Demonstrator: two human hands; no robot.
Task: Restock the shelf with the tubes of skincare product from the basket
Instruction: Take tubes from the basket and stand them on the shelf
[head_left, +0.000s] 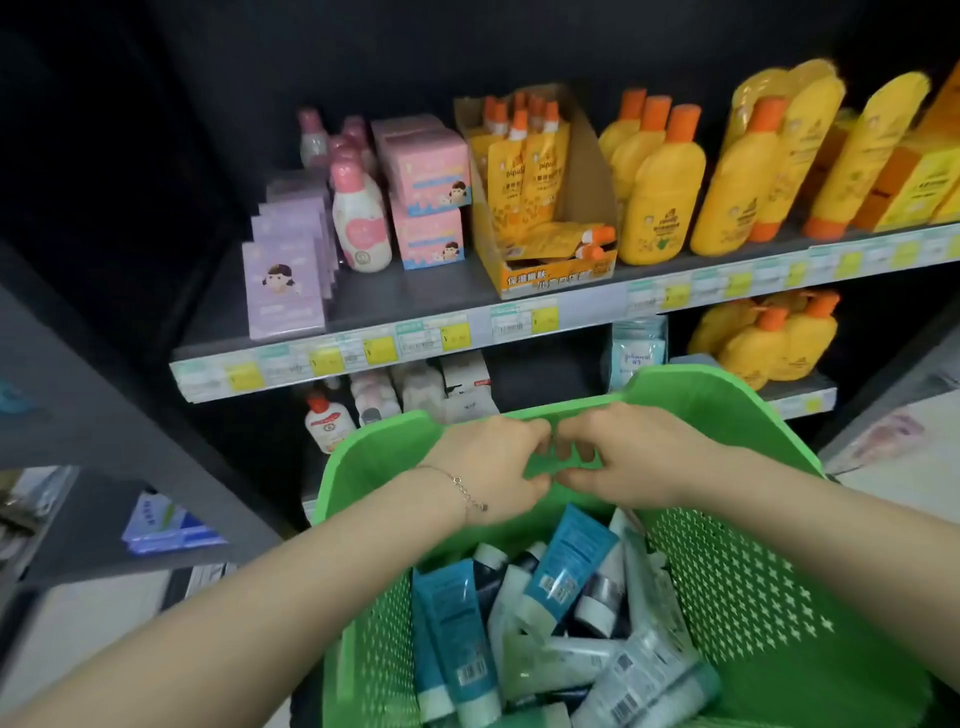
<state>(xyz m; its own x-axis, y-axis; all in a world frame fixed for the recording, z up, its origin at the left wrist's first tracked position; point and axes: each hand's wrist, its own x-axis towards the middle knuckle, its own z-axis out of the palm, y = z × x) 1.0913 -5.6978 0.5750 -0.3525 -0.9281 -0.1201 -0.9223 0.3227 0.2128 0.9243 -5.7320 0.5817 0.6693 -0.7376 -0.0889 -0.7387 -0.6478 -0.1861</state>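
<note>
A green perforated plastic basket (737, 587) fills the lower middle of the head view. Inside it lie several skincare tubes (566, 564), blue, white and dark, heaped on one another. My left hand (488, 467) and my right hand (623, 457) sit side by side at the basket's far wall, fingers curled through its handle cutout and gripping the rim. A thin bracelet is on my left wrist. The grey shelf (415, 296) stands just beyond the basket, with a bare patch between the pink boxes and the yellow display carton.
Purple boxes (283, 291), a pink bottle (361, 223) and pink boxes (428, 192) stand on the shelf's left. A yellow display carton (545, 197) and yellow bottles (660, 192) fill the right. Price tags line the shelf edge. A lower shelf holds more bottles. A grey side shelf (104, 415) juts out left.
</note>
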